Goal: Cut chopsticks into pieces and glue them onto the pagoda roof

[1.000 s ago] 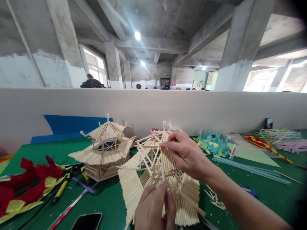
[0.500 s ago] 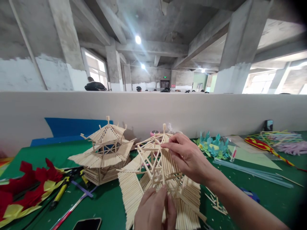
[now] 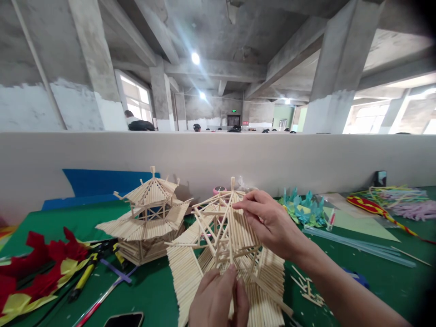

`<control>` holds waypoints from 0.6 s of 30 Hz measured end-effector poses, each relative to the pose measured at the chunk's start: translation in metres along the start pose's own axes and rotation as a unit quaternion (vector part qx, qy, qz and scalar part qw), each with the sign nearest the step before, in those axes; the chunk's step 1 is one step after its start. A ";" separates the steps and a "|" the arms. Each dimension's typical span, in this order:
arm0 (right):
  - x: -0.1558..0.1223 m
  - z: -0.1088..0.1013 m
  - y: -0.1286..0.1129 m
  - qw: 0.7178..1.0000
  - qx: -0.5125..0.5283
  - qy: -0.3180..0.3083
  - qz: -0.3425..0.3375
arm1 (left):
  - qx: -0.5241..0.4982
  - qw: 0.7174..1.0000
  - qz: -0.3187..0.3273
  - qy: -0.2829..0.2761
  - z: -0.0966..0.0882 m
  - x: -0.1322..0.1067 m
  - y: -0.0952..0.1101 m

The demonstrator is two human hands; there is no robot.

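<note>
A pagoda model of thin wooden sticks stands in front of me, its upper roof partly an open frame and partly covered with sticks. At its lower front, my left hand has its fingers closed around the lower end of a roof stick. My right hand reaches in from the right with bent fingers drawn together, the fingertips at the upper roof near the peak. Anything between those fingertips is too small to make out. To the left stands a second stick pagoda, with its top roof covered.
Red and yellow cloth, a yellow-handled tool and a phone lie left. On the right are short stick pieces, a teal paper craft, translucent strips and a blue object. A white partition stands behind.
My right hand has shifted slightly right along the upper roof, away from the open frame. The left hand stays almost in place at the front of the pagoda.
</note>
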State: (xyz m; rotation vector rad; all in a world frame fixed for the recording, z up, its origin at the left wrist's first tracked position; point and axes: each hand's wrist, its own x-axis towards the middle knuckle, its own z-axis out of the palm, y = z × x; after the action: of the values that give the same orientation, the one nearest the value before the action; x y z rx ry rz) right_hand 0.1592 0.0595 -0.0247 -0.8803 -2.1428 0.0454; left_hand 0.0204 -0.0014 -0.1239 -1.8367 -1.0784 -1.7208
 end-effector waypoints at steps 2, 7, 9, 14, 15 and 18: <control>0.000 0.000 0.000 1.000 -0.001 -0.004 -0.001 | -0.003 1.000 -0.001 -0.020 -0.001 -0.001 -0.002; 0.000 0.001 -0.002 1.000 0.000 -0.014 -0.012 | -0.007 0.996 0.038 -0.074 -0.007 -0.003 -0.010; 0.001 0.001 -0.004 0.999 0.007 -0.020 -0.025 | -0.011 0.995 0.051 -0.090 -0.008 -0.002 -0.011; 0.002 0.001 -0.006 0.997 0.000 -0.054 -0.060 | -0.012 0.995 0.047 -0.091 -0.008 -0.003 -0.012; 0.002 0.001 -0.006 0.996 -0.010 -0.058 -0.061 | -0.010 0.995 0.046 -0.092 -0.008 -0.003 -0.013; 0.001 0.002 -0.006 0.995 -0.031 -0.065 -0.065 | -0.016 0.991 0.051 -0.122 -0.008 -0.006 -0.018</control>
State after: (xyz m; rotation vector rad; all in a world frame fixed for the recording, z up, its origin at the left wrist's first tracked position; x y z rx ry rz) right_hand 0.1538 0.0560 -0.0229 -0.7904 -2.3302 -0.0312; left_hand 0.0022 0.0023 -0.1322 -2.1263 -1.0325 -1.4917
